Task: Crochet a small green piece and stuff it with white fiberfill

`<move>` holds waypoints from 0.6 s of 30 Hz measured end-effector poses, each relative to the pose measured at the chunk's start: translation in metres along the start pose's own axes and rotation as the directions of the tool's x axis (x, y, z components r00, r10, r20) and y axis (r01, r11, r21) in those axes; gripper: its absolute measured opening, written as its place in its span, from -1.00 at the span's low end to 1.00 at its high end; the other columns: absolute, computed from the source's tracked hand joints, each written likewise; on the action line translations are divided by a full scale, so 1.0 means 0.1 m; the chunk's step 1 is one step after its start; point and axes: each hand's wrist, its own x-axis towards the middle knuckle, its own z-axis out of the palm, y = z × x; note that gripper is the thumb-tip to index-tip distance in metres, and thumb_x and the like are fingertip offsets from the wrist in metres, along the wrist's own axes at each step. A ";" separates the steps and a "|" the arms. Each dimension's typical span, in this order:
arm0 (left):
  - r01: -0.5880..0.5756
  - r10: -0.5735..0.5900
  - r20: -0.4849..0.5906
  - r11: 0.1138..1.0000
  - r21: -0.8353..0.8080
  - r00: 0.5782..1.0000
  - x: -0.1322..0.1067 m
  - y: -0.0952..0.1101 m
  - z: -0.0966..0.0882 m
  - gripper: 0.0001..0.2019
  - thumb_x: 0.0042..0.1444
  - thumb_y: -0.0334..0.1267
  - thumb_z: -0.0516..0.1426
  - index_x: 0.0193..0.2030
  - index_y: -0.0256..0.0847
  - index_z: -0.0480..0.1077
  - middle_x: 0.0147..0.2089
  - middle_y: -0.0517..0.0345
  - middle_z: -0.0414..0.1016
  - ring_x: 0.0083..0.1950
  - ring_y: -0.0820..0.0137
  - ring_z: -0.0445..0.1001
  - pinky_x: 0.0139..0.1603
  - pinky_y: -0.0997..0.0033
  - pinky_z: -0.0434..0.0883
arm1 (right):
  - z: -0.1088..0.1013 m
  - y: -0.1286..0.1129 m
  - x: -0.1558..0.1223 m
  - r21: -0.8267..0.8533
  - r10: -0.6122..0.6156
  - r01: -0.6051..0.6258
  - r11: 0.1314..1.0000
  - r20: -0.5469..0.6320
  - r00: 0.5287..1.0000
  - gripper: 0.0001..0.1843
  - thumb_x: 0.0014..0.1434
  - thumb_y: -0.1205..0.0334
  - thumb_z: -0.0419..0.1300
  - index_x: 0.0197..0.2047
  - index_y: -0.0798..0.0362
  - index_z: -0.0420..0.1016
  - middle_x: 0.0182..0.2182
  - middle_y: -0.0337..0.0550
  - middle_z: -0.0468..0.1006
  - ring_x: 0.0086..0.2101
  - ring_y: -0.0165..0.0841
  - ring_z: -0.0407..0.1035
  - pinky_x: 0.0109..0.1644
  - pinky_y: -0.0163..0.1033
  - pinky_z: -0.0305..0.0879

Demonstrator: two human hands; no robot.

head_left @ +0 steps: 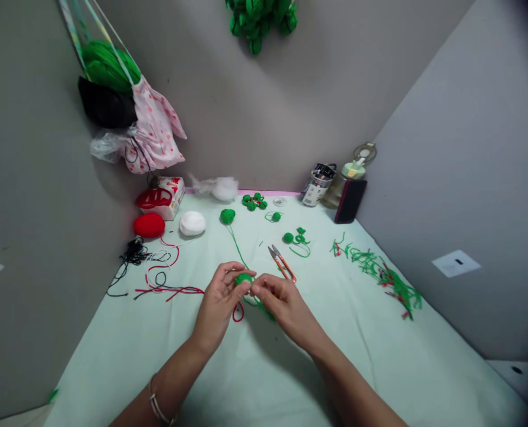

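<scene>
Between the fingertips of my left hand (219, 299) sits a small round green yarn piece (243, 278). My right hand (286, 305) is pinched close beside it; what lies in that pinch is too small to make out. A green strand (237, 242) runs from the ball of green yarn (227, 216) down to my hands. Below my fingers, partly hidden by the right hand, more green yarn (264, 309) hangs or lies. Orange-handled thread snips (282, 264) lie just beyond my right hand, blades pointing away. A red yarn loop (238, 312) shows beneath my left hand.
Red yarn (149, 225), white yarn (193, 223) and black strands (134, 251) lie at left. Small green pieces (288, 238) are further back. Green scraps (379, 270) spread at right. A phone (350, 201) leans near a can of pens (317, 187). A pink bag (155, 130) hangs left.
</scene>
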 end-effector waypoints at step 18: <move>0.044 -0.043 0.032 0.999 -0.020 0.999 0.05 0.12 -0.01 -0.82 0.09 -0.23 0.32 -0.24 -0.15 0.42 -0.32 0.19 0.61 -0.32 0.36 0.53 -0.20 0.37 0.44 | 0.12 -0.05 0.01 0.052 0.033 -0.032 0.998 -0.013 0.999 -0.65 0.19 -0.04 0.26 -0.46 0.02 0.37 -0.63 -0.42 0.13 -0.56 -0.46 -0.07 -0.48 -0.29 -0.15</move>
